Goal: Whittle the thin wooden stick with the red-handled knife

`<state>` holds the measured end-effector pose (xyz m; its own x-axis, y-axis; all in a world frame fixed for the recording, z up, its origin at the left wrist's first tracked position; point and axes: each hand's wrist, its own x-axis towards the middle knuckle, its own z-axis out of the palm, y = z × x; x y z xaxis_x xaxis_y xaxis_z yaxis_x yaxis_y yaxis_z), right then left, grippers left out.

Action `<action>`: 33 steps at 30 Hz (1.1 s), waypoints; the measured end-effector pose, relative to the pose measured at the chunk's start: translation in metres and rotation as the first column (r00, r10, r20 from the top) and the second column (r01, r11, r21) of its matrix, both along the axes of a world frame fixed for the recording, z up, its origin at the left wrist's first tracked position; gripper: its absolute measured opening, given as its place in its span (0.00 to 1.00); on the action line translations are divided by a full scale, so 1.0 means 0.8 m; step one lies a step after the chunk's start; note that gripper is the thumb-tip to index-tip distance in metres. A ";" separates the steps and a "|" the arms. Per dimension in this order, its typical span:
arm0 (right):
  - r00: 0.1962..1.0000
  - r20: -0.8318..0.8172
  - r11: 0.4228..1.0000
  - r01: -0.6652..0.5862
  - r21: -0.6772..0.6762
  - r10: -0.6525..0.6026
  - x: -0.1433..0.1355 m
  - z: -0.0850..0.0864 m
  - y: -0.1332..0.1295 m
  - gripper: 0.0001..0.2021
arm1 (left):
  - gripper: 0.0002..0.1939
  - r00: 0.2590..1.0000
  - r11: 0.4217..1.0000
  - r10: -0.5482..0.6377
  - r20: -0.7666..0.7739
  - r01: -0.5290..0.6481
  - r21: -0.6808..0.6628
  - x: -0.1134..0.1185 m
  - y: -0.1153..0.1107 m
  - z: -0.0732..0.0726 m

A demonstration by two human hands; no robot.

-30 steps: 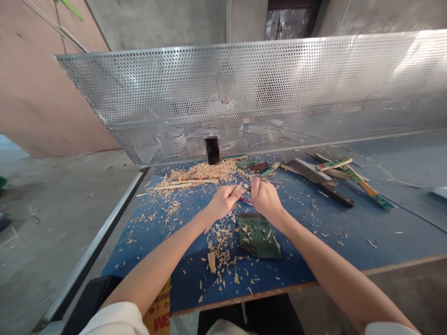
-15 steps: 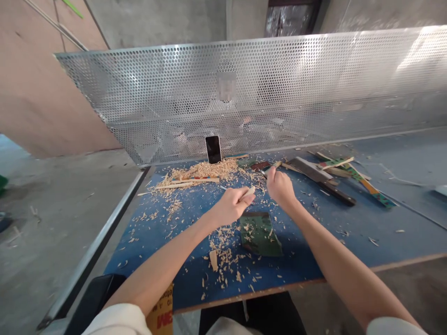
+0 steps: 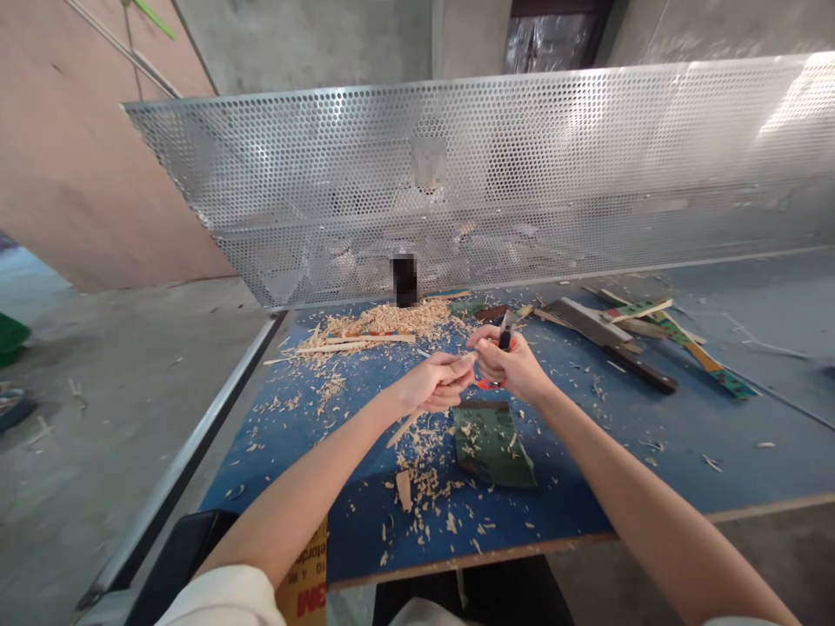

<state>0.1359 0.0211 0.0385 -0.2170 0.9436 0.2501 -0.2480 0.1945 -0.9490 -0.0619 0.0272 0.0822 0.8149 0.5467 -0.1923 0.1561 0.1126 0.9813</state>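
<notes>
My left hand (image 3: 438,382) is closed on a thin pale wood piece (image 3: 470,356), whose tip shows between the two hands. Close beside it, my right hand (image 3: 512,361) is wrapped round a cutting tool (image 3: 506,332) with a metal end, black body and red parts. The hands are almost touching above the blue table. Just below them lies a green sheet (image 3: 492,443) sprinkled with shavings. Behind my left hand is a heap of wood shavings (image 3: 397,323) with wooden strips (image 3: 365,342) lying across its front.
A perforated metal panel (image 3: 365,174) stands along the back of the blue table (image 3: 274,452). In front of it is a dark upright phone (image 3: 405,283). To the right lie a saw (image 3: 600,335) with a dark handle and several painted wood strips (image 3: 701,356).
My right hand has turned and come in beside my left hand, so the tool in it now points upward and its red parts show. The view has shifted slightly.
</notes>
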 end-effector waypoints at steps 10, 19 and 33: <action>0.984 0.152 0.994 0.088 0.065 -0.097 0.005 0.000 -0.002 0.18 | 0.17 0.997 0.993 0.080 0.018 -0.081 0.087 -0.002 0.009 -0.008; 0.332 0.733 0.804 0.286 0.522 -0.594 -0.001 -0.006 -0.004 0.19 | 0.21 0.958 0.731 0.285 0.012 -0.226 0.643 -0.008 0.010 -0.002; 0.121 0.808 0.808 0.237 0.540 -0.576 -0.005 -0.008 -0.007 0.14 | 0.18 0.946 0.583 0.323 -0.036 -0.169 0.795 -0.007 0.010 -0.007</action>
